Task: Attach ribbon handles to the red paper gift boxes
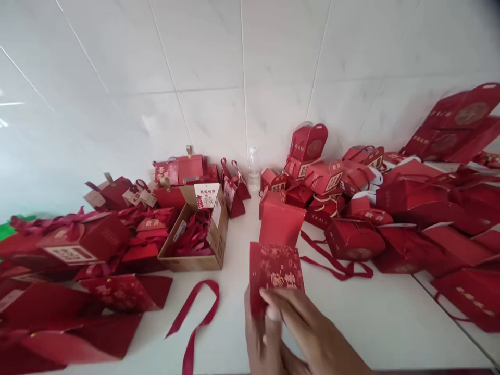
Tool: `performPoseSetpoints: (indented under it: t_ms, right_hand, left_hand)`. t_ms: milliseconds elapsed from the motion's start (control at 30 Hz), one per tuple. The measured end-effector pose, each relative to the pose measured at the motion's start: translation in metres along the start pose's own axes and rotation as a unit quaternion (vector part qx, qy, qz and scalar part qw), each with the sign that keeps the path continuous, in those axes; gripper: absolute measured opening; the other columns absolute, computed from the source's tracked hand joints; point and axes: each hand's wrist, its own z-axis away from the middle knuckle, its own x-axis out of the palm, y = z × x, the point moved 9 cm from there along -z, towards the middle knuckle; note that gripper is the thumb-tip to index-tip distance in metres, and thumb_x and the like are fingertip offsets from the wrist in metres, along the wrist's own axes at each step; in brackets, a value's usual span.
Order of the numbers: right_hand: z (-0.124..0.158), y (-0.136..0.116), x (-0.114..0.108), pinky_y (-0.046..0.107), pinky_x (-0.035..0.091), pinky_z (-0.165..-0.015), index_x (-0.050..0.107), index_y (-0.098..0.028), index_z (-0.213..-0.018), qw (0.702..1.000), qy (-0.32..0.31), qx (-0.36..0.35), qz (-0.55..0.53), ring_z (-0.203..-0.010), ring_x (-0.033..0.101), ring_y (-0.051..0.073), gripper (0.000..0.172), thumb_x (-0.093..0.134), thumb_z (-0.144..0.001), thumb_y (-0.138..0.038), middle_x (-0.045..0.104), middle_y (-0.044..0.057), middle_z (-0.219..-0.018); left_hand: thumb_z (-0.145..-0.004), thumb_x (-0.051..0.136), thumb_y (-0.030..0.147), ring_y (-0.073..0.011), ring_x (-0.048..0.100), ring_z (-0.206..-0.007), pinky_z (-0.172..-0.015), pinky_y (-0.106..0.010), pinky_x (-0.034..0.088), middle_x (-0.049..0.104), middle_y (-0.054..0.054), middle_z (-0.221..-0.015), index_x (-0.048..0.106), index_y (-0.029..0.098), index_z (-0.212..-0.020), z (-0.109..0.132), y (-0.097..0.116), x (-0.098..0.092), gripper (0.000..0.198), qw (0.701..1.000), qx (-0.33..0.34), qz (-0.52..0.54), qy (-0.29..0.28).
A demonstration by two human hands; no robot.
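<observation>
I'm holding a patterned red box (282,263) over the tabletop (371,317), front and centre. My left hand (258,346) is gripping its near end, fingers curled and thumb raised; my right hand (314,323) is pressing bent fingers against the same end, nearly closed. Left of them, a loose ribbon (209,315) is lying near a cardboard carton (191,263) containing more ribbons.

The left hand (260,341) and right hand (316,325) were both bare, with long, slender fingers (287,308) that tapered toward rounded tips. One thumb (273,328) ended in what was probably a short, smoothly curved nail, though blur made its edge uncertain. The right hand's back looked broad and plain.
</observation>
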Motion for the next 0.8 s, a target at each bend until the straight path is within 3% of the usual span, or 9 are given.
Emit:
performPoseSetpoints:
  t_ms: [67,133,200,267,367,467,600,800]
  right_hand:
    - [0.003,0.001,0.011,0.033,0.065,-0.094,0.054,-0.023,-0.146,0.999,-0.043,0.017,-0.008,-0.118,0.071,0.025,0.042,0.047,-0.105,-0.025,0.069,0.012,-0.134]
    - [0.005,0.013,0.011,0.032,0.064,-0.096,0.055,-0.029,-0.144,0.997,-0.059,0.049,-0.03,-0.119,0.07,0.023,0.038,0.046,-0.107,-0.031,0.068,0.007,-0.136]
    - [0.002,0.029,0.0,0.035,0.061,-0.102,0.055,-0.034,-0.14,0.996,-0.02,0.081,-0.043,-0.123,0.067,0.021,0.033,0.047,-0.108,-0.035,0.067,0.004,-0.134]
    - [-0.003,0.046,-0.015,0.04,0.055,-0.11,0.051,-0.036,-0.141,0.992,0.035,0.108,-0.048,-0.13,0.061,0.021,0.035,0.05,-0.107,-0.039,0.062,0.003,-0.138]
    - [-0.009,0.07,-0.015,0.046,0.049,-0.115,0.045,-0.034,-0.148,0.979,0.028,0.173,-0.1,-0.139,0.053,0.025,0.048,0.055,-0.103,-0.05,0.056,0.006,-0.148]
    - [-0.009,0.087,-0.003,0.043,0.056,-0.105,0.06,-0.027,-0.128,0.959,-0.001,0.234,-0.161,-0.124,0.064,0.027,0.043,0.057,-0.098,-0.058,0.067,0.008,-0.13]
    - [-0.002,0.098,0.003,0.032,0.063,-0.078,0.066,-0.025,-0.103,0.953,0.022,0.25,-0.167,-0.093,0.071,0.024,0.038,0.061,-0.094,-0.061,0.072,0.005,-0.101]
    - [0.01,0.115,0.009,0.028,0.064,-0.074,0.071,-0.027,-0.099,0.951,0.066,0.252,-0.168,-0.096,0.074,0.026,0.035,0.068,-0.088,-0.06,0.075,0.005,-0.101]
  left_hand:
    - [-0.098,0.057,0.059,-0.0255,0.073,-0.096,-0.074,-0.032,0.061,0.076,-0.01,-0.107,0.07,0.025,-0.124,0.001,-0.009,-0.021,0.044,0.996,-0.056,-0.001,0.07]
    - [-0.096,0.057,0.062,-0.0212,0.069,-0.08,-0.068,-0.029,0.058,0.073,-0.006,-0.087,0.072,0.02,-0.105,-0.002,-0.005,-0.03,0.045,0.991,-0.084,0.011,0.105]
    - [-0.094,0.061,0.064,-0.0191,0.066,-0.075,-0.069,-0.028,0.056,0.07,-0.004,-0.079,0.071,0.017,-0.095,-0.011,0.012,-0.028,0.047,0.993,-0.071,0.024,0.087]
    - [-0.093,0.062,0.062,-0.0193,0.066,-0.079,-0.073,-0.028,0.056,0.071,-0.004,-0.084,0.072,0.017,-0.098,-0.019,0.029,-0.025,0.046,0.997,-0.047,0.025,0.063]
    - [-0.094,0.063,0.058,-0.0181,0.063,-0.073,-0.07,-0.027,0.054,0.069,-0.004,-0.08,0.074,0.017,-0.1,-0.025,0.041,-0.022,0.043,0.999,-0.026,0.006,0.032]
    - [-0.097,0.06,0.055,-0.0172,0.063,-0.068,-0.064,-0.026,0.053,0.07,-0.004,-0.078,0.074,0.017,-0.099,-0.026,0.04,-0.011,0.04,0.999,-0.015,-0.022,-0.048]
    - [-0.099,0.06,0.047,-0.0221,0.07,-0.094,-0.082,-0.03,0.056,0.076,-0.009,-0.101,0.073,0.019,-0.103,-0.027,0.039,-0.011,0.032,0.996,0.012,-0.043,-0.071]
    - [-0.102,0.055,0.046,-0.0208,0.067,-0.089,-0.082,-0.031,0.053,0.073,-0.008,-0.095,0.072,0.019,-0.1,-0.029,0.041,-0.007,0.031,0.992,0.023,-0.081,-0.096]
